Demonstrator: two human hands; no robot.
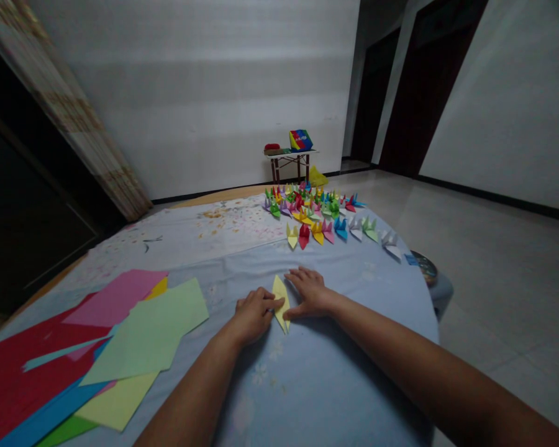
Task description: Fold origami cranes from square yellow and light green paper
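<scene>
A pale yellow folded paper (280,289), long and pointed at both ends, lies on the blue cloth in front of me. Its near end splits into two narrow points. From the left, my left hand (256,311) presses on it with an outstretched index finger, the other fingers curled beneath. My right hand (310,293) is spread along its right side, with the thumb on the paper's lower part and the fingers reaching past its edge. Beyond my hands stands a row of folded paper cranes, among them a red crane (304,236) and a blue crane (340,228).
To the left lie overlapping sheets: light green (153,335), pink (116,299) and red (28,360), with a thin pale blue strip (65,354). More cranes crowd the table's far end. A stool (440,292) stands by the right edge; a small side table (291,154) is against the wall.
</scene>
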